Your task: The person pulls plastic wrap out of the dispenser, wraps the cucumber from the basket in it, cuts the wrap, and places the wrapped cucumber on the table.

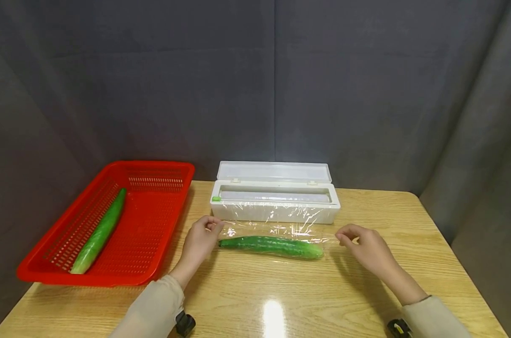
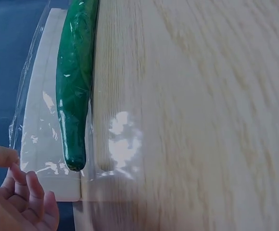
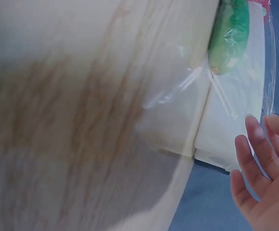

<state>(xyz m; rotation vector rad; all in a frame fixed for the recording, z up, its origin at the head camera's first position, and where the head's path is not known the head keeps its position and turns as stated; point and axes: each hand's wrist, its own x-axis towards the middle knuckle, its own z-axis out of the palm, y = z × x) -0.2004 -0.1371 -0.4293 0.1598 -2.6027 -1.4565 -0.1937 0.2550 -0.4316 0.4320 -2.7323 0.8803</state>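
Note:
A green cucumber (image 1: 272, 246) lies lengthwise in front of the white cling film box, with clear cling film (image 2: 122, 139) spread around it. My left hand (image 1: 199, 240) pinches the film's left edge between thumb and forefinger, close to the cucumber's dark tip. At the other side, my right hand (image 1: 367, 249) pinches the right edge near the pale end; in the right wrist view its other fingers (image 3: 259, 151) are spread apart from the film. The sheet runs up to the box's front. Whether film also passes under the cucumber, I cannot tell.
The cling film box (image 1: 332, 216) stands at the back with its lid (image 1: 274, 172) raised and a roll inside. To the left, a red plastic basket (image 1: 154, 234) holds another cucumber (image 1: 99, 234). A grey curtain (image 1: 255, 84) hangs behind the wooden table (image 1: 323, 300).

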